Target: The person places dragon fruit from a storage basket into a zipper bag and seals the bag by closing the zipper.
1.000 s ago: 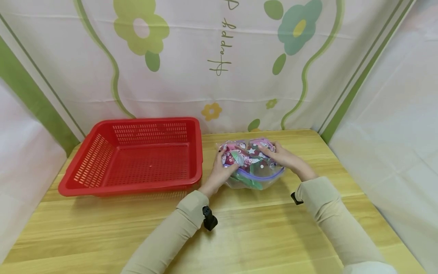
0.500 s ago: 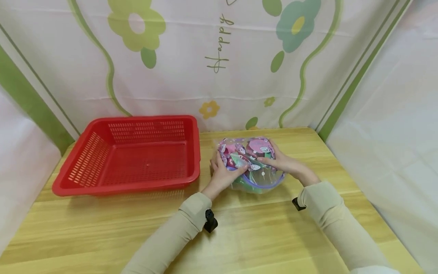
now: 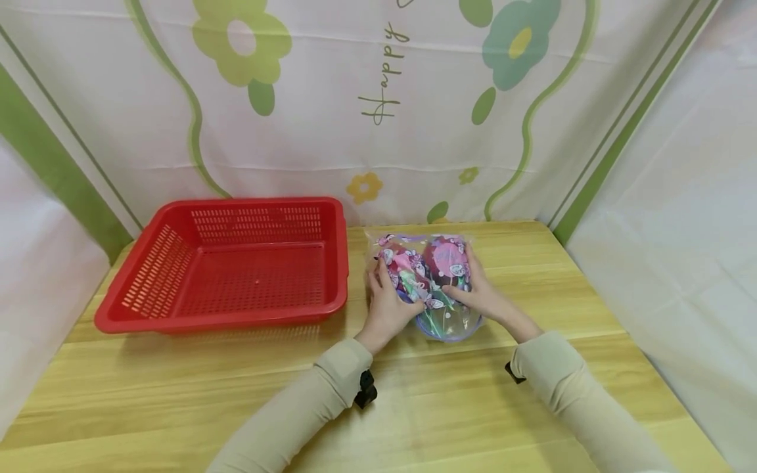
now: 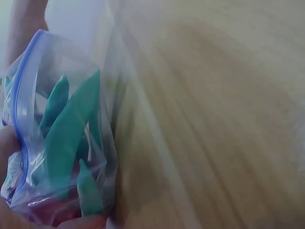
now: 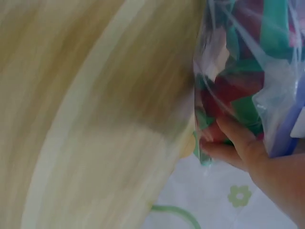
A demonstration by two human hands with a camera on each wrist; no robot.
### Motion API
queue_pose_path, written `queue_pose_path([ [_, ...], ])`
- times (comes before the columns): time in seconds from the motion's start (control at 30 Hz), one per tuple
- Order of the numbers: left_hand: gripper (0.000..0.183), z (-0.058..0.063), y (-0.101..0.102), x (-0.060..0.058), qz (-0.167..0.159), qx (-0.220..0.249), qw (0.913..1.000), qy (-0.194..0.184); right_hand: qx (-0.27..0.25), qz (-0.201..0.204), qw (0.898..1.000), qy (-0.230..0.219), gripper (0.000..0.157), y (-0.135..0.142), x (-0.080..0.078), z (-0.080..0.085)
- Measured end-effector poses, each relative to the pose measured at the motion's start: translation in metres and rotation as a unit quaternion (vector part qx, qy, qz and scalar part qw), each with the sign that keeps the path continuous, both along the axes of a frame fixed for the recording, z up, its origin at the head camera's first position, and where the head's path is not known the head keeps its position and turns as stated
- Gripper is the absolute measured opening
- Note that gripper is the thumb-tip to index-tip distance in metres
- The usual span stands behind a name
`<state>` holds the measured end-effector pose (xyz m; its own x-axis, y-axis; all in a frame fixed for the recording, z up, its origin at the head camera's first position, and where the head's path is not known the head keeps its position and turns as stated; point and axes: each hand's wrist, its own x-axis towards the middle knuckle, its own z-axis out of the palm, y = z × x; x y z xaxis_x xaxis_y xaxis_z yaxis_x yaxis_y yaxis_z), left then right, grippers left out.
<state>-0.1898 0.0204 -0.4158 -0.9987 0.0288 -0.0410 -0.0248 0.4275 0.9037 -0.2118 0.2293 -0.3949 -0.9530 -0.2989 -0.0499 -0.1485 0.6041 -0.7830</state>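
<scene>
Both hands hold a clear plastic zip bag [image 3: 447,320] with a purple zip strip and pink-and-white cartoon prints. Through its wall show green pointed leaf-like pieces [image 4: 71,129] and dark red pieces [image 5: 238,86]; what exactly they are I cannot tell. My left hand [image 3: 387,309] grips the bag's left side, thumb on its near face and fingers round the edge. On the opposite side my right hand [image 3: 485,295] grips it, thumb in front and fingers behind, as the right wrist view also shows. The zip strip curves along the bag's lower front.
A red plastic basket [image 3: 221,323] with slotted walls stands on the wooden table [image 3: 426,407], left of the bag. Behind the table hangs a white curtain [image 3: 307,144] printed with flowers. More white cloth [image 3: 680,263] closes off the right side.
The bag has tilted so that more of its printed face shows and the zip strip sits lower. Both hands have shifted slightly towards the body, still gripping it. The basket stays in place.
</scene>
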Motion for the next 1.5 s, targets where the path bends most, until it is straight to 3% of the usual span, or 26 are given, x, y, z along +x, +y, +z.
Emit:
queue_pose_path([
  [0.17, 0.120, -0.001, 0.006, 0.005, 0.015, -0.023, 0.9995, 0.015, -0.004, 0.001, 1.000, 0.030, 0.100, -0.006, 0.003, -0.003],
  [0.47, 0.120, 0.001, 0.022, 0.007, 0.013, -0.041, 0.9985, 0.032, -0.004, -0.061, 0.997, 0.039, 0.104, -0.008, 0.006, 0.003],
  [0.73, 0.119, 0.006, 0.042, -0.006, -0.009, -0.030, 0.9995, 0.008, 0.011, -0.100, 0.994, 0.031, 0.103, 0.009, -0.009, 0.022],
  [0.87, 0.118, 0.008, 0.051, -0.015, -0.018, -0.025, 0.9995, 0.010, 0.030, -0.125, 0.991, 0.033, 0.095, 0.019, -0.016, 0.028],
  [1.13, 0.117, 0.010, 0.063, -0.033, -0.046, -0.058, 0.9971, 0.018, 0.047, -0.179, 0.982, 0.034, 0.090, 0.032, -0.027, 0.025],
  [1.3, 0.112, 0.007, 0.066, -0.036, -0.048, -0.057, 0.9972, 0.011, 0.027, -0.209, 0.977, 0.044, 0.086, 0.036, -0.031, 0.020],
  [1.5, 0.110, 0.002, 0.070, -0.039, -0.042, -0.062, 0.9968, 0.028, -0.001, -0.232, 0.971, 0.059, 0.079, 0.043, -0.036, 0.015],
])
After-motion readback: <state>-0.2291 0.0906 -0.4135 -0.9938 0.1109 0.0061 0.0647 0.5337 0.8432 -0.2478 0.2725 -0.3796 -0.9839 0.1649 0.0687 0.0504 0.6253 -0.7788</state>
